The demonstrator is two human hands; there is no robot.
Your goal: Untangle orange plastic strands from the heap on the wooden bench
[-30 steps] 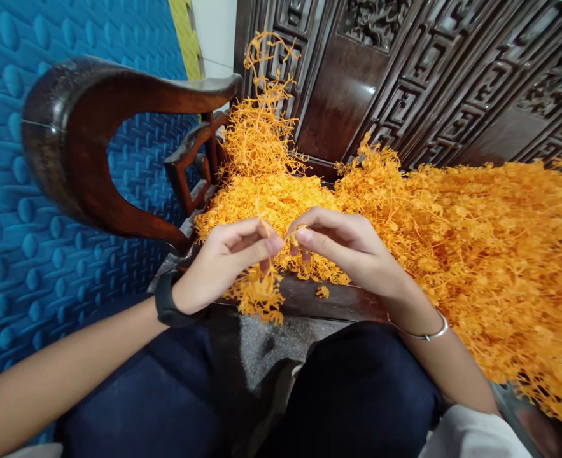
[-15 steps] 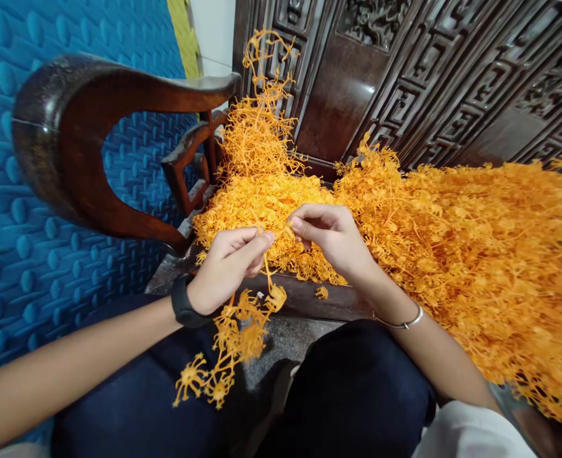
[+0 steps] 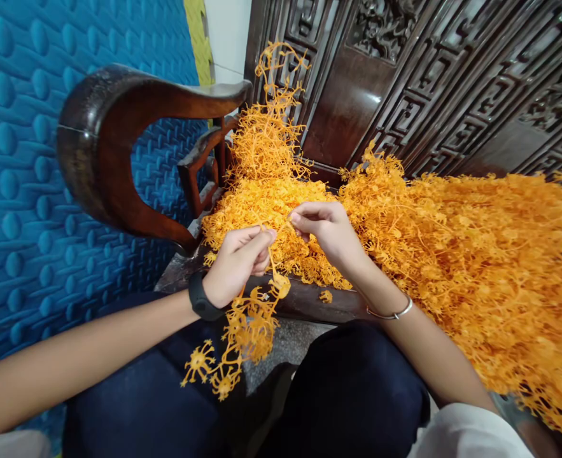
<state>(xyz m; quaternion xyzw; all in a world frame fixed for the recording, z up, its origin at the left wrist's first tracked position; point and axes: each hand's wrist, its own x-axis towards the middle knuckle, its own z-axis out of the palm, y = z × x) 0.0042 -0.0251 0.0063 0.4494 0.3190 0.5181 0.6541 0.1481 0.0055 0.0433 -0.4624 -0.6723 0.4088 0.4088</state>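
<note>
My left hand (image 3: 242, 264) is closed, thumb against fingers, on a strand of orange plastic flowers (image 3: 254, 327). Its thin stems and spidery, star-tipped blossoms dangle below the fist, over the gap between my knees. Just to the right, my right hand (image 3: 326, 232) is pinched, fingertips a short way from my left thumb. Whatever lies in that pinch blends with the orange behind it and cannot be made out. Both hands are above the front of a heap of loose orange flower pieces (image 3: 266, 197) on a dark wooden seat (image 3: 319, 305).
A larger mound of orange flower strands (image 3: 476, 267) spreads across the right side. The curved wooden armrest (image 3: 83, 146) rises at left, before blue textured matting (image 3: 13, 191). A carved wooden backrest (image 3: 347, 108) stands behind. One loose orange piece (image 3: 326, 296) lies on the seat's front edge.
The view has shifted slightly, so the chair and heaps appear further right. Both hands keep their closed grips near each other; the hanging strand has swung little.
</note>
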